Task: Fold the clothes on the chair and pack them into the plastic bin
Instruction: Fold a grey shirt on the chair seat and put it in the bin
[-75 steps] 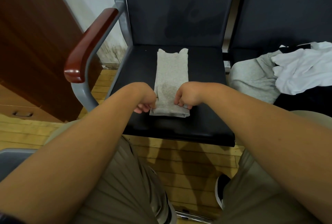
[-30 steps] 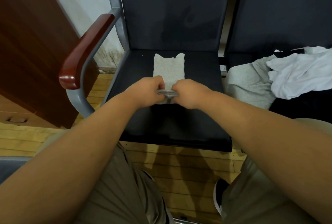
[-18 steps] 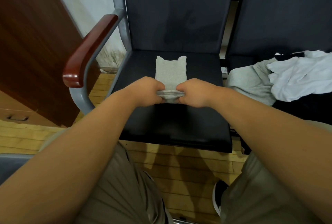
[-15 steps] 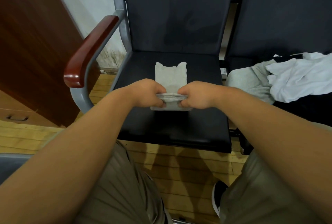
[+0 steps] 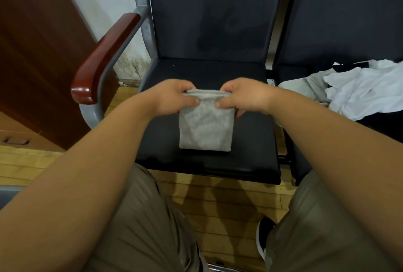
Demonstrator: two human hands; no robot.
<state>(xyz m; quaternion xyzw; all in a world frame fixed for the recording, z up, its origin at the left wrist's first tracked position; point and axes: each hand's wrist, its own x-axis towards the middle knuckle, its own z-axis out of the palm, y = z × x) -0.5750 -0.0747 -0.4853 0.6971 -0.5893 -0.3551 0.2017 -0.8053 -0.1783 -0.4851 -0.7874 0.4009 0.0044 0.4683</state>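
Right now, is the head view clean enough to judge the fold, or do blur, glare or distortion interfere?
Head view: light is even and soft; the grey garment is slightly blurred though its edges read; a small glare spot sits on the armrest tip; wide-angle stretch enlarges the forearms and tilts the chair frame.

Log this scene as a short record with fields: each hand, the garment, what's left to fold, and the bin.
left hand: pinches the folded grey garment at its upper left corner
right hand: pinches its upper right corner
garment: small folded rectangle, held over the black chair seat
left to fold: pile of clothes, grey and white, on the neighbouring chair
plastic bin: not in view
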